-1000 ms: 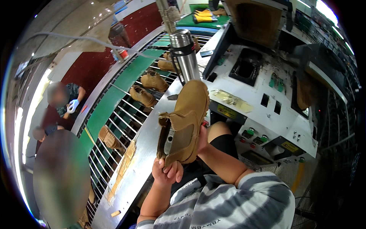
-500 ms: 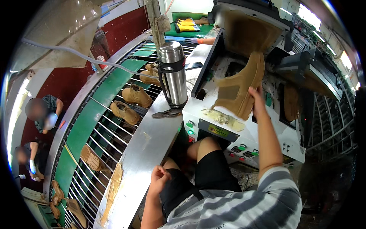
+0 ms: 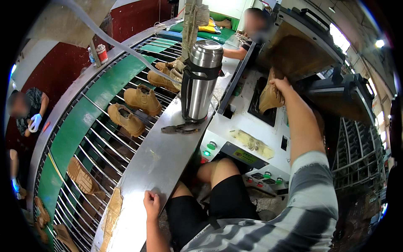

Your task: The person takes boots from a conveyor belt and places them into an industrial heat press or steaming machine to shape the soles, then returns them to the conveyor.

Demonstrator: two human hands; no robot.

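My right hand (image 3: 282, 85) is wrapped round a tan boot (image 3: 271, 97), which stands tilted over a black-edged recess (image 3: 263, 119) in the top of a white machine (image 3: 224, 122). Above the boot, the machine's padded brown lid (image 3: 300, 48) is raised. My fingers hide part of the boot's upper end. Over the edge of a steel counter (image 3: 153, 161), my left hand (image 3: 152, 204) is curled closed, with nothing visible in it.
A steel flask (image 3: 200, 84) and dark pliers (image 3: 180, 128) stand and lie on the counter. Tan boots (image 3: 142, 100) rest on the roller conveyor (image 3: 107, 145) at left. A second raised lid (image 3: 340, 94) is at right. Co-workers (image 3: 31, 105) are beyond the conveyor; another person (image 3: 254, 27) is behind the machine.
The boot has gone from being held up in front of the lid down to the recess, with my right hand reaching farther forward. My left hand has shifted left and lower.
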